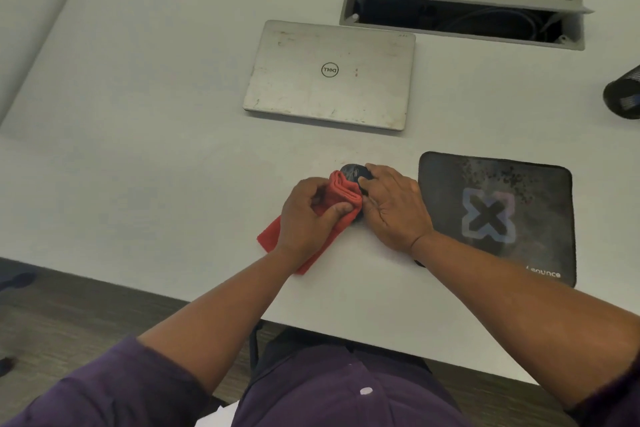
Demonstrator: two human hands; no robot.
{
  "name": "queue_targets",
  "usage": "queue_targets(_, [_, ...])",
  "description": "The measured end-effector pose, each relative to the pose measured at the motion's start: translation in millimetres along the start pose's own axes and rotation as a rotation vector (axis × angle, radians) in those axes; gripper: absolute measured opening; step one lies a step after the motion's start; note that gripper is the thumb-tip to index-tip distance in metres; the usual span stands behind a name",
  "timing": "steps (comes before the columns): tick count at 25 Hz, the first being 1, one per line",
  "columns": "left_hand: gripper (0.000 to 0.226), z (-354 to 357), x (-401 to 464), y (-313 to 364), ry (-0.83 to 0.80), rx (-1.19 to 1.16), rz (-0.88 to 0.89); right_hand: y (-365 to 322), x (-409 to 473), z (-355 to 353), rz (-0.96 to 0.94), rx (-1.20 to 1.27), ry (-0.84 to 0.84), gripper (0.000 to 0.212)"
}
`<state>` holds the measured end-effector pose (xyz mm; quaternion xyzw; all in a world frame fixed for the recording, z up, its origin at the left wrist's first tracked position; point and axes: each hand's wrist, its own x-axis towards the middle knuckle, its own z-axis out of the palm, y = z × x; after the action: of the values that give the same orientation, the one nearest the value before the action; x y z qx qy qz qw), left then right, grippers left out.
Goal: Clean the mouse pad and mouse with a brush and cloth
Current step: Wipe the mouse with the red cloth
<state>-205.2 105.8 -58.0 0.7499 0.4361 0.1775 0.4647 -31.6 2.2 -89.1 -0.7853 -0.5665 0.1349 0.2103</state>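
Your left hand [304,218] grips the folded red cloth [341,192] and presses it against the dark mouse [351,173], which your right hand [394,204] holds with curled fingers on the desk [156,149]. The mouse pad [498,215] lies just right of your hands, speckled with debris; a closed laptop [329,74] sits beyond.

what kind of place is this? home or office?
Probably an office or meeting room: a long pale desk with a built-in cable hatch standing open, a closed laptop, and a mesh pen cup at the right edge.
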Motion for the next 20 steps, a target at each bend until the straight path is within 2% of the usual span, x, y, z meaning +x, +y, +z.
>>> queue_targets(5, [0.028, 4, 20, 8, 0.022, -0.024, -0.167, -7, -8, 7, 0.025, -0.063, -0.078, 0.078])
queue_targets(11, [0.027, 4, 51, 16, 0.005, 0.007, -0.233, -7, -6, 15, 0.011, -0.156, -0.019, 0.081])
queue_targets(13, [0.020, 1, 47, 17, 0.004, 0.016, -0.161, -6, -5, 15, 0.009, -0.173, -0.024, 0.081])
queue_targets(16, [0.022, 1, 17, 2, -0.096, 0.049, 0.090, -8, -5, 15, 0.029, -0.189, -0.033, 0.078])
queue_targets(17, [0.022, 3, 14, 0, -0.101, 0.044, 0.099, -8, -6, 14, 0.036, -0.194, -0.041, 0.079])
queue_targets(20, [0.018, 7, 41, 16, -0.047, 0.034, -0.133, -9, -5, 12, 0.057, -0.226, -0.080, 0.083])
